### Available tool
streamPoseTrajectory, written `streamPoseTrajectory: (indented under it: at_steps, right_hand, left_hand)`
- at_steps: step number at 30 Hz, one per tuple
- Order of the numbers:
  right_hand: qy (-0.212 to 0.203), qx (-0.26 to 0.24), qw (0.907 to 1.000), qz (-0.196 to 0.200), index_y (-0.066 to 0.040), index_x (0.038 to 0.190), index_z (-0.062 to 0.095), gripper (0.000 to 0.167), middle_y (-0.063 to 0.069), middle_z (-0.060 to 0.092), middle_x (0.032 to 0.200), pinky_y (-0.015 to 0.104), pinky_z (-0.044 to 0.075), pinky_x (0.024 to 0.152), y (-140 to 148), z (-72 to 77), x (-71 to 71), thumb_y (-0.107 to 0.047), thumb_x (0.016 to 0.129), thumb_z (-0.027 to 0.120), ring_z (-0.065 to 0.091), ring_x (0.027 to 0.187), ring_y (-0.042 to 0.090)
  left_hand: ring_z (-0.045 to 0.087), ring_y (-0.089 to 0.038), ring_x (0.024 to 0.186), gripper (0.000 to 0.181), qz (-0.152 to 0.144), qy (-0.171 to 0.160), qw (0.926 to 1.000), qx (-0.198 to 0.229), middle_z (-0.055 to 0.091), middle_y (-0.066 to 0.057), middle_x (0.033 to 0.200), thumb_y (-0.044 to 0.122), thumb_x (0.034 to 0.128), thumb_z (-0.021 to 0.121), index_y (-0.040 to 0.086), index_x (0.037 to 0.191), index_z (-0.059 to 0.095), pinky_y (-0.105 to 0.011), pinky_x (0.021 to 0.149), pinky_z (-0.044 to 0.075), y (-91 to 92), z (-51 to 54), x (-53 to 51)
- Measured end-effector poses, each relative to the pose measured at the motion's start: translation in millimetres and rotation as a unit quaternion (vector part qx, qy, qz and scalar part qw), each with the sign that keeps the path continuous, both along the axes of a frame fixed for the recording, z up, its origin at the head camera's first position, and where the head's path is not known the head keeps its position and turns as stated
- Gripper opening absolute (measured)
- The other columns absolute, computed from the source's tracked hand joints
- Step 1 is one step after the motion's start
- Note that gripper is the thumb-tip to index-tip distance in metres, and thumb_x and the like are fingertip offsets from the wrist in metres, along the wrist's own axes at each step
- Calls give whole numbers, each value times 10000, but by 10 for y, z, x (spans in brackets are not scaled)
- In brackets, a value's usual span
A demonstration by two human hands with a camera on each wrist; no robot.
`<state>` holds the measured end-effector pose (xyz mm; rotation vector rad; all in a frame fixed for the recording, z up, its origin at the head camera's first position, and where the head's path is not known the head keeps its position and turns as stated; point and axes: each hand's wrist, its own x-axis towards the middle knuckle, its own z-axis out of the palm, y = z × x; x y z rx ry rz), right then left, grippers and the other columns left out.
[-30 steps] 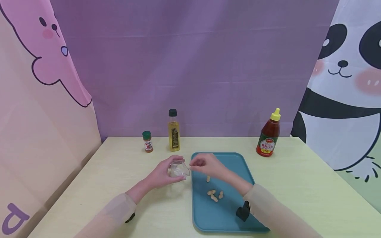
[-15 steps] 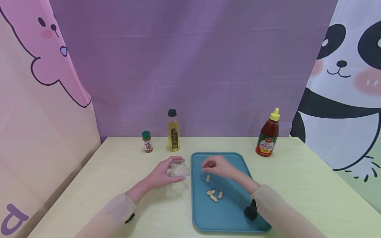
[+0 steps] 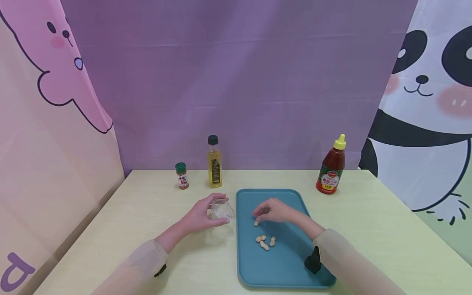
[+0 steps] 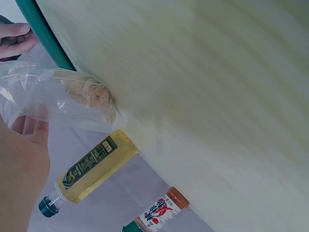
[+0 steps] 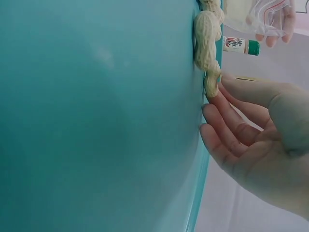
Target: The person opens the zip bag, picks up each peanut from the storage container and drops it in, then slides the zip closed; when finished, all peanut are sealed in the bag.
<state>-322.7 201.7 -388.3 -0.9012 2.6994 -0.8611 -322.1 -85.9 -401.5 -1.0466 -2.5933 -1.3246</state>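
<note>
A clear plastic bag (image 3: 222, 209) is held by its mouth in the left hand (image 3: 207, 213), left of the blue tray (image 3: 280, 270). Peanuts (image 4: 94, 94) lie in its bottom in the left wrist view. Over the tray's upper part, the right hand (image 3: 274, 211) has its thumb and fingertips at a single peanut (image 3: 256, 223). In the right wrist view that peanut (image 5: 211, 83) sits between thumb and fingers of the right hand (image 5: 260, 121). Several other peanuts (image 3: 264, 245) lie in a group on the tray, nearer the person.
Behind the left hand stand a small green-capped spice jar (image 3: 182, 176) and a bottle of yellow oil (image 3: 214, 164). A red sauce bottle with a yellow cap (image 3: 330, 170) stands beyond the tray's far right corner. A purple cloth (image 3: 239, 82) hangs behind the table.
My right hand has moved away from the bag's mouth, right and then down to the single peanut on the tray. The left hand has kept the bag in nearly the same place.
</note>
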Motion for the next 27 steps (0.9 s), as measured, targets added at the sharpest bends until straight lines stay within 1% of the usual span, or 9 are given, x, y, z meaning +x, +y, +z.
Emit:
streamPoseTrajectory:
  at_steps: [7, 14, 19, 27]
  right_hand:
    - [-163, 150, 9996, -171, -41, 1026, 701, 206, 52, 702, 962, 273, 536, 747, 35, -3, 35, -160, 861, 669, 645, 886, 161]
    - [-161, 183, 9996, -111, -58, 968, 718, 158, 29, 702, 918, 249, 525, 719, 60, -1, 46, -162, 858, 675, 637, 847, 124]
    - [-206, 137, 9997, -46, -59, 926, 713, 118, 16, 685, 867, 226, 500, 686, 70, 6, 49, -144, 850, 683, 598, 784, 82]
    - [-213, 208, 9995, -129, -75, 899, 698, 120, -11, 655, 820, 222, 474, 636, 83, -11, 54, -175, 833, 704, 548, 720, 64]
  left_hand:
    - [516, -155, 1215, 682, -16, 9, 10000, -17, 571, 40, 1307, 367, 767, 766, 179, 1337, 443, -415, 1005, 442, 8, -8, 0]
    - [511, -171, 1221, 692, 11, -14, 10000, -47, 567, 29, 1313, 371, 764, 767, 175, 1343, 442, -420, 1009, 440, 11, 2, 12]
    - [514, -171, 1215, 692, -13, 26, 10000, -25, 568, 26, 1310, 371, 768, 764, 168, 1345, 440, -420, 1002, 445, 7, -3, 9]
    - [515, -167, 1216, 681, -18, 25, 10000, -41, 570, 29, 1308, 361, 765, 769, 173, 1334, 446, -419, 1004, 442, 12, 2, 14]
